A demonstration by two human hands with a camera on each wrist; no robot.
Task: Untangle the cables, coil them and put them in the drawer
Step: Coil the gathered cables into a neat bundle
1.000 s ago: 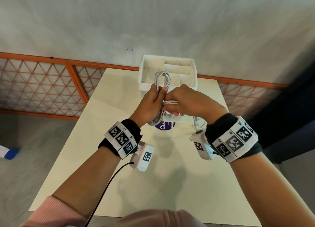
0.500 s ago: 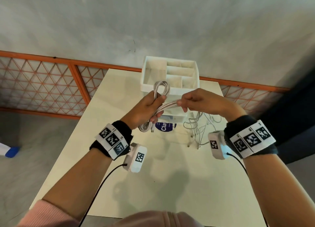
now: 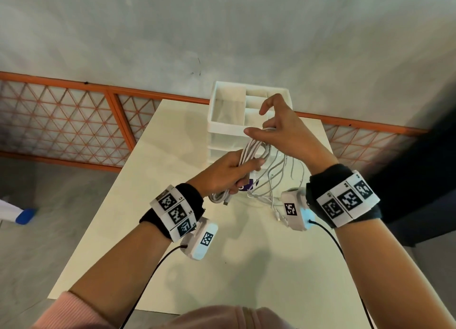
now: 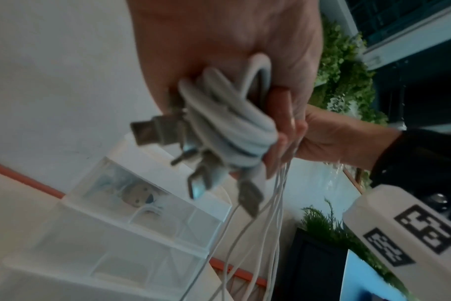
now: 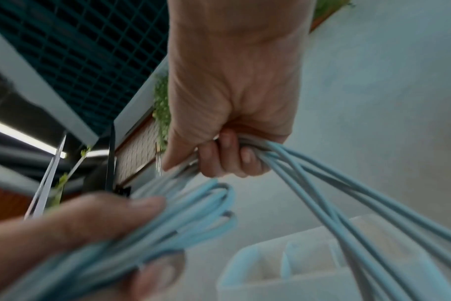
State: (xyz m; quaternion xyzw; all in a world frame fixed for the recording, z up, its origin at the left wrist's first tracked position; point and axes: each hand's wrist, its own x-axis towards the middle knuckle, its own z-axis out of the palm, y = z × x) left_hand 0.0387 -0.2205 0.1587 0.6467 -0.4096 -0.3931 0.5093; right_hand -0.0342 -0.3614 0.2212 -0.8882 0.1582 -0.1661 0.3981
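A bundle of white cables (image 3: 249, 153) is coiled in my left hand (image 3: 244, 168), which grips it above the table, just in front of the drawer unit (image 3: 229, 121). In the left wrist view the coil (image 4: 227, 122) shows several USB plugs (image 4: 152, 130) sticking out below the fist. My right hand (image 3: 266, 123) is higher, over the unit's front edge, with its lower fingers curled round cable strands (image 5: 322, 183) and its thumb and index finger spread. Loose strands (image 3: 274, 180) hang from both hands down to the table.
The white drawer unit has an open compartmented top tray (image 3: 269, 91) and translucent drawers (image 4: 116, 234). A purple label (image 3: 248, 186) lies under the hands. The cream table (image 3: 172, 230) stands against an orange lattice railing (image 3: 74, 126). A blue and white object (image 3: 22, 215) is on the floor at left.
My right hand has risen from beside the left hand to above it, carrying cable strands over the coil. The left hand still grips the bundle and has tilted it rightwards.
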